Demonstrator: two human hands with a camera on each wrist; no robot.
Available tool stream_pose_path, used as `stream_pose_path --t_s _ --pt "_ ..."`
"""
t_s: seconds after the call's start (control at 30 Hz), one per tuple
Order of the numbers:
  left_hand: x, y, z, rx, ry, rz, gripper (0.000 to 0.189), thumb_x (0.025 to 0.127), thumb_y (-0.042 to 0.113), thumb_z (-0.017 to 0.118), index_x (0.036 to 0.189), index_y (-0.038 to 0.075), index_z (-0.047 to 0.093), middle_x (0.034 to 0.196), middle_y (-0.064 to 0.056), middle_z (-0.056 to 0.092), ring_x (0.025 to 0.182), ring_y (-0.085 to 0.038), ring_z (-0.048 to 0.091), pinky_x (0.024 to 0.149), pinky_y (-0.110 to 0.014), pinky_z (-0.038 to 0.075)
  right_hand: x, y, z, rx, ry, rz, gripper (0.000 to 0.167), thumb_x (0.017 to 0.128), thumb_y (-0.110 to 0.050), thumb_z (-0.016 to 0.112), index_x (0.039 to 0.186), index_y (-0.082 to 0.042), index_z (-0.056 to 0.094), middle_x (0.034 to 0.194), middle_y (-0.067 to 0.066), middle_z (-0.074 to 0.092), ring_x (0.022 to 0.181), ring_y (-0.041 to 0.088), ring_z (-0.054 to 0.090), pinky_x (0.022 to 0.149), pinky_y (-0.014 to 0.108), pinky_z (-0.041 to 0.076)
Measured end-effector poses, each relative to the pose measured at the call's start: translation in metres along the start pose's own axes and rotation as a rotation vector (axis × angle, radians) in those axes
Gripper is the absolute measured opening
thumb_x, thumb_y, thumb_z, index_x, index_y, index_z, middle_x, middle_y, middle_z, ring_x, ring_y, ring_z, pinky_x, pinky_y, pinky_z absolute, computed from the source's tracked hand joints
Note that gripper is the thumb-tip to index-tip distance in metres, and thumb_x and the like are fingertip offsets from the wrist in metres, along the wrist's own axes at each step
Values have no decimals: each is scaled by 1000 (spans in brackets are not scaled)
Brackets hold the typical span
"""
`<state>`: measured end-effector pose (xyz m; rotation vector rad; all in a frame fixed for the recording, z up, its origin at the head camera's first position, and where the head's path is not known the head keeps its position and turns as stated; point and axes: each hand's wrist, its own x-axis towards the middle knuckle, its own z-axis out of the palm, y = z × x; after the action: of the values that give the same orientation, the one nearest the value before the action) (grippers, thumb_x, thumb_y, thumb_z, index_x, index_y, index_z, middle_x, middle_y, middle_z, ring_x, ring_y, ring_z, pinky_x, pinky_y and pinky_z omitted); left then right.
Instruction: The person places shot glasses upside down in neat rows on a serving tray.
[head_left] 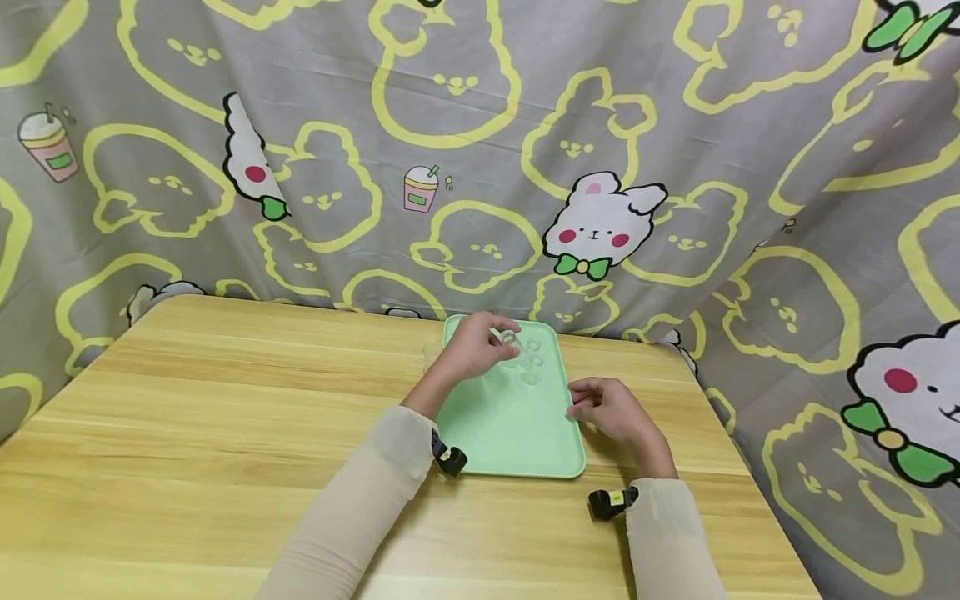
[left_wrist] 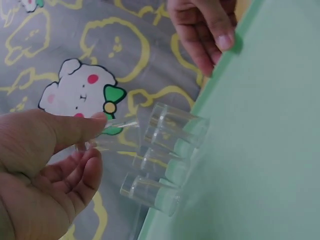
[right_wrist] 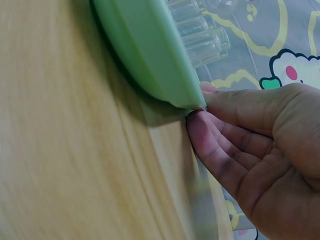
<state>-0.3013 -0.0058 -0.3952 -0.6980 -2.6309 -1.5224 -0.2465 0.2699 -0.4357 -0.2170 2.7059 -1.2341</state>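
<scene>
My left hand (head_left: 477, 346) pinches a small clear cup (left_wrist: 121, 136) between thumb and fingers, above the far part of a light green tray (head_left: 510, 433). Several more clear cups (left_wrist: 167, 162) stand upright close together on the tray, just beyond the held one in the left wrist view. At the tray's right side, my right hand (head_left: 615, 408) grips the rim, the thumb on its upper edge and the other fingers lower at its outer side, as the right wrist view shows.
The tray lies on a wooden table (head_left: 225, 417). Another clear cup (head_left: 431, 357) stands on the table, left of the tray's far end. A grey curtain (head_left: 480, 167) with cartoon animals hangs behind the table and along its right side.
</scene>
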Motion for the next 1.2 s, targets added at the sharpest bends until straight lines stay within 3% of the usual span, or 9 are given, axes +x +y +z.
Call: stream_pose_path --t_s 0.13,0.4,0.7,1.2 --pt "1 3 5 143 -80 57 32 94 12 76 126 9 74 122 -10 63 69 -14 61 63 -28 50 0 0 0 1 2 4 42 95 -5 73 134 6 62 115 14 69 99 23 65 84 34 55" --pt "2 2 15 290 -123 67 33 95 8 74 127 8 72 117 -8 63 96 -20 62 82 -34 54 0 -2 0 9 -2 6 41 95 -5 72 133 7 61 115 14 68 99 23 65 84 34 55" --pt "1 -1 20 306 -97 120 29 91 4 77 119 6 67 119 -6 69 100 -21 67 89 -33 55 1 -2 0 8 -5 -4 41 95 -4 72 133 8 61 114 14 68 98 23 65 83 34 55" --pt "1 -1 26 350 -136 124 27 91 1 75 116 6 71 118 -5 72 101 -22 69 90 -34 55 1 -1 0 13 4 -5 40 94 -3 73 131 7 62 112 14 69 97 22 65 82 32 55"
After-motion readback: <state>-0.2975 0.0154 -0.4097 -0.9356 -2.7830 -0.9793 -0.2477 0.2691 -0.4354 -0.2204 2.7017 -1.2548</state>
